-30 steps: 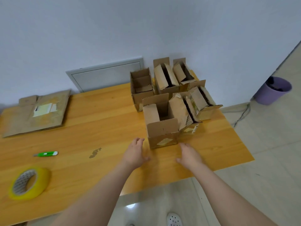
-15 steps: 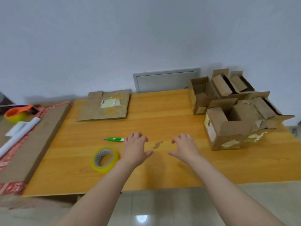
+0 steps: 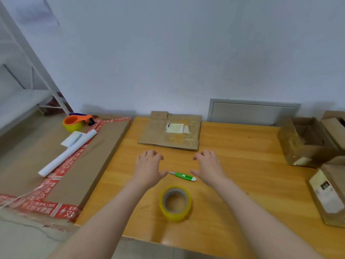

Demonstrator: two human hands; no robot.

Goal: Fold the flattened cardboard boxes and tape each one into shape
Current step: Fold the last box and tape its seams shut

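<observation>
A flattened cardboard box point(image 3: 169, 130) with a pale label lies at the far side of the wooden table point(image 3: 242, 174). My left hand point(image 3: 149, 168) and my right hand point(image 3: 210, 166) hover over the table just short of it, fingers loosely spread, holding nothing. Between my wrists lies a green utility knife point(image 3: 183, 176). A roll of yellow tape point(image 3: 175, 202) stands nearer to me. Folded boxes point(image 3: 306, 143) sit at the right edge of the table.
Left of the table lies a large flat carton point(image 3: 61, 165) with red tape. On it rest a white paper roll point(image 3: 69, 152) and an orange tape dispenser point(image 3: 76, 121). A white metal shelf frame point(image 3: 28, 71) stands far left. A grey wall panel point(image 3: 252, 113) is behind the table.
The view has swung left from the folded boxes toward the flattened box. Both hands have moved forward past the knife and tape, closer to the flattened box.
</observation>
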